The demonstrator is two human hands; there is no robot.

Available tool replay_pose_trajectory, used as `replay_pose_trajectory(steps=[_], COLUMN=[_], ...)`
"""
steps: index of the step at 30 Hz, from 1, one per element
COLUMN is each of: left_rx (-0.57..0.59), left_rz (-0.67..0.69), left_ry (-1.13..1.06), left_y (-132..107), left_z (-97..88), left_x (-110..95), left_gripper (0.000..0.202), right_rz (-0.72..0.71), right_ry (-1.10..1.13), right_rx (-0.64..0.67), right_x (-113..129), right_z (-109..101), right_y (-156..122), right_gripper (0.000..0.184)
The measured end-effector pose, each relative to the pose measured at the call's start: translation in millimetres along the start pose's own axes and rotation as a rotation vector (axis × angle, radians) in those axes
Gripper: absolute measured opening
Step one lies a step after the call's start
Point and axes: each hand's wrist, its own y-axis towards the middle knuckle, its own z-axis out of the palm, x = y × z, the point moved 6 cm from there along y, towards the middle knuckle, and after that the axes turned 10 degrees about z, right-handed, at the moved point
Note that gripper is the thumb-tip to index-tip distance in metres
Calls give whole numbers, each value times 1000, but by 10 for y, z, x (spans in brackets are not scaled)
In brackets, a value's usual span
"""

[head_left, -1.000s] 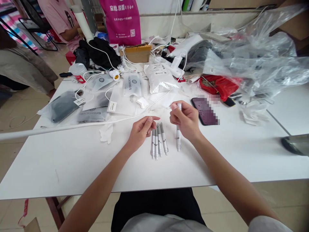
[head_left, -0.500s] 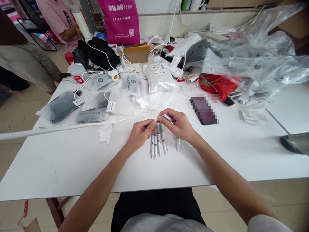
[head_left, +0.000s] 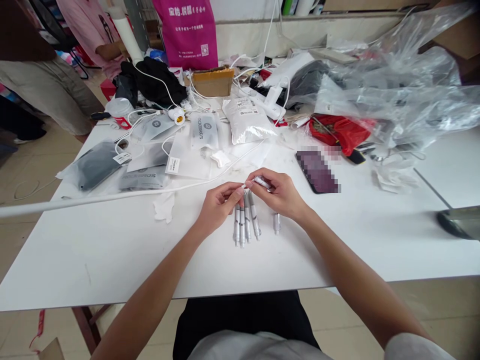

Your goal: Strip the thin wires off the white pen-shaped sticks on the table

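My right hand (head_left: pixel 275 192) is closed around a silver-and-white pen (head_left: pixel 262 182), whose body shows between the fingers. Its fingertips meet those of my left hand (head_left: pixel 220 204), which pinches a small white piece at the pen's end; whether that piece is part of the pen I cannot tell. Just below the hands, several similar pens (head_left: pixel 247 225) lie side by side on the white table (head_left: pixel 150 265), their far ends partly covered by my fingers. Another pen (head_left: pixel 276 224) lies apart under my right wrist, partly hidden.
A phone (head_left: pixel 318 171) lies right of my hands. A white cable (head_left: pixel 112 198) crosses the table at left, near packaged pouches (head_left: pixel 142 178) and a crumpled tissue (head_left: pixel 164 206). Behind are a white parcel (head_left: pixel 247 122), a red bag (head_left: pixel 345 132) and clear plastic (head_left: pixel 405 100). People stand far left.
My hands stay nearly in place, fingertips together, with only a slight shift. At far left, a person in light trousers has moved a little to the right.
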Motion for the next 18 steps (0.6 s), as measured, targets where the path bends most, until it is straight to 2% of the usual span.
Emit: replay_pose_trajectory(steps=[11, 18], left_rx=[11, 20], left_rz=[12, 15], left_ry=[-18, 3], left_y=[1, 2], left_z=[0, 12], left_x=[-7, -50], left_gripper=[34, 39], right_rz=[-14, -34], right_ry=[-4, 3], right_rx=[4, 7], right_x=[-15, -7], right_z=[-6, 6], right_y=[-14, -6], right_gripper=[27, 28])
